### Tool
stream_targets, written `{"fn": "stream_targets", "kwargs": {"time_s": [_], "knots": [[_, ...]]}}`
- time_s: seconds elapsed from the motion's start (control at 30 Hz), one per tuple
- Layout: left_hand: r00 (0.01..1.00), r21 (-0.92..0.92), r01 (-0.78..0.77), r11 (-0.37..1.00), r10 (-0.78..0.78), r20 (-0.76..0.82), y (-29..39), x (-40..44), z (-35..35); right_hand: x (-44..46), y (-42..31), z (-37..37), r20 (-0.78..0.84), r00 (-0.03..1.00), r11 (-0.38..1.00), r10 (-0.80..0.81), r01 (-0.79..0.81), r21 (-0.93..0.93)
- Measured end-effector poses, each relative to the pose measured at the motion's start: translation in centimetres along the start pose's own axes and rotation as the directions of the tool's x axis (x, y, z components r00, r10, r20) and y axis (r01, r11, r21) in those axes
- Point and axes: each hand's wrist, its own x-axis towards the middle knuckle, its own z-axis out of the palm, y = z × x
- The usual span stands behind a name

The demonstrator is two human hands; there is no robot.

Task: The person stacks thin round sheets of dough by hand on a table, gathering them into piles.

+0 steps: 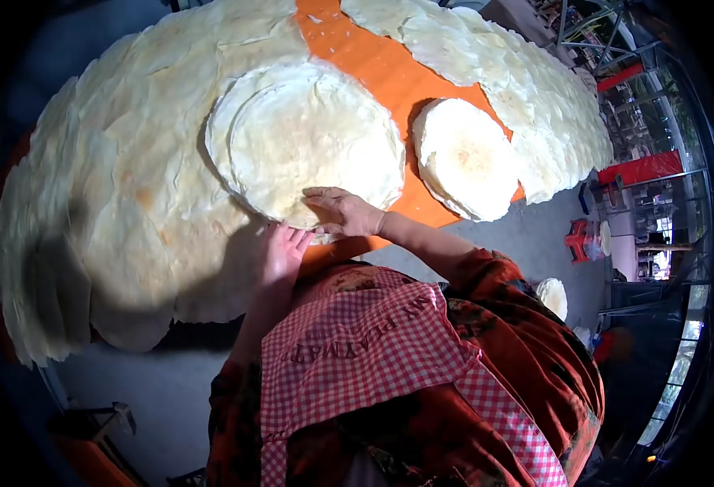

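A broad pile of thin, round, pale sheets lies on the table in front of my body. My right hand rests on its near part with the fingers spread. Beside it, my left hand is at the pile's near edge, palm partly turned up and fingers extended; whether it pinches the rim is not visible. A smaller stack of round sheets stands to the right on the orange table surface.
Overlapping pale sheets cover the left of the table, and more sheets lie at the far right. A red stool stands on the floor at right. Near it is another pale round stack. Dark furniture sits at lower left.
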Motion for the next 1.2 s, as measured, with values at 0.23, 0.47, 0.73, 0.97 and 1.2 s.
{"fn": "stream_targets", "kwargs": {"time_s": [0.23,0.47,0.73,0.97,1.2], "knots": [[0.998,0.015,0.014,1.0,-0.013,-0.063,-0.1,-0.1,2.9,1.0,-2.8,0.3,-0.108,0.988,0.988,0.109,-0.12,-0.097],[0.993,0.156,-0.104,0.982,0.11,-0.032,0.4,-0.6,4.7,1.8,-2.7,0.6,-0.182,0.976,0.993,0.116,-0.111,0.039],[0.944,0.171,-0.289,0.942,0.251,0.212,1.0,-0.6,3.8,3.0,-6.2,1.0,-0.298,0.954,0.988,0.028,-0.071,-0.135],[0.937,0.352,-0.146,0.925,0.243,-0.25,0.4,0.1,2.9,2.6,-5.2,0.4,-0.249,0.954,0.946,0.167,-0.226,-0.231],[0.86,0.526,-0.18,0.831,0.392,-0.326,-0.2,3.3,0.7,13.0,3.8,-23.7,-0.354,0.928,0.877,0.117,-0.264,-0.402]]}}
